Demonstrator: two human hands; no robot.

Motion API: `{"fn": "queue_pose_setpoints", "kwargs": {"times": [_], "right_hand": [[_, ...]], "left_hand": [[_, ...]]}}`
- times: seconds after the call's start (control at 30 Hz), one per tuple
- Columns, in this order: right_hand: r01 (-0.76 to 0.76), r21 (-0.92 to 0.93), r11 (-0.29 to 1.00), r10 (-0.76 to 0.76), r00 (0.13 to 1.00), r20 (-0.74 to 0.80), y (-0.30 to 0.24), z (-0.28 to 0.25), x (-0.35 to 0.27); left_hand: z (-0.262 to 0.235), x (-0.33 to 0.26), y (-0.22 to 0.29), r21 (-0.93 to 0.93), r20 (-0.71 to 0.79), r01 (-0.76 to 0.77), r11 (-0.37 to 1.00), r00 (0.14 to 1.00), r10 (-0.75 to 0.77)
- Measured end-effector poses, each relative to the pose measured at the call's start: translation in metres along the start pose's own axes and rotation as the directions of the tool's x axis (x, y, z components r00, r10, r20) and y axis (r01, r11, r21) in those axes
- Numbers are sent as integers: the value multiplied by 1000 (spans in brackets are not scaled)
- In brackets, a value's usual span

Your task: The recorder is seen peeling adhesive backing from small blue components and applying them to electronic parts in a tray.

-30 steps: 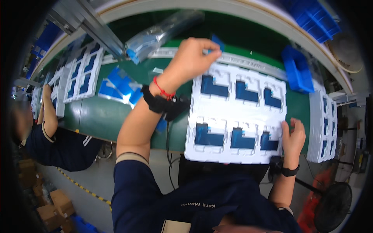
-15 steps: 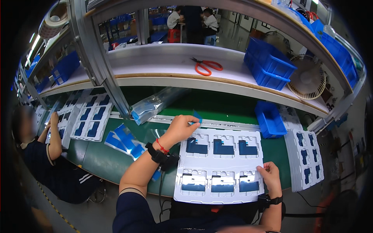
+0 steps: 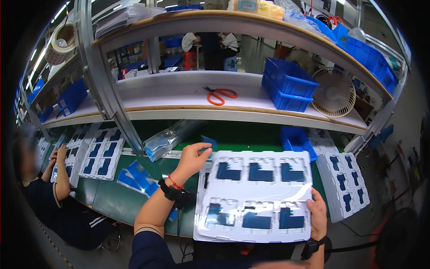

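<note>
Head view: your left hand (image 3: pixel 193 158) pinches the far-left corner of the tray (image 3: pixel 257 199); your right hand (image 3: pixel 317 214) is clamped on its near-right edge. The tray sits over the green desk (image 3: pixel 112 197), before you. It looks thin, light and bendy, its blue parts (image 3: pixel 260 172) loose in pockets, so keep opposite edges supported and level.

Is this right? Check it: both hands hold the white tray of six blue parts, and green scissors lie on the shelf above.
One detail is wrong: the scissors are red-orange, not green, as the head view shows. The rest stands: the left hand and right hand hold the white tray of six blue parts, and the scissors lie on the shelf above.
</note>
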State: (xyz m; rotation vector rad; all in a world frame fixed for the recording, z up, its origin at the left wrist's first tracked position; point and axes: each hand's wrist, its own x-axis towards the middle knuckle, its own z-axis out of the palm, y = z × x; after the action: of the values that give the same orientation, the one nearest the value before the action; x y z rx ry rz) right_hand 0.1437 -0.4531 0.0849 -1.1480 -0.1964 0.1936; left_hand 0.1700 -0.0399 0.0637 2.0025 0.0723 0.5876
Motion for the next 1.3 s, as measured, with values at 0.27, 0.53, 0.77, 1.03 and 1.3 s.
{"fn": "queue_pose_setpoints", "kwargs": {"times": [0.27,0.53,0.77,1.03,1.3], "right_hand": [[321,-128,939,-345,849,-400,-53,-118,-55],[377,-310,873,-484,592,-645,-49,-226,-59],[-74,-638,766,-595,292,-749,-10,-285,-2],[-325,-686,651,-704,80,-706,-7,-312,6],[-379,-899,218,-947,141,-289,-26,-207,-10]], "left_hand": [[8,-12,-7,16,122,56,998,991,-58],[27,-11,-18,31,245,42,999,968,-49],[35,-16,-21,106,290,115,988,947,-142],[36,-19,-15,99,282,103,990,951,-127],[37,-20,10,-43,309,135,990,944,-116]]}}
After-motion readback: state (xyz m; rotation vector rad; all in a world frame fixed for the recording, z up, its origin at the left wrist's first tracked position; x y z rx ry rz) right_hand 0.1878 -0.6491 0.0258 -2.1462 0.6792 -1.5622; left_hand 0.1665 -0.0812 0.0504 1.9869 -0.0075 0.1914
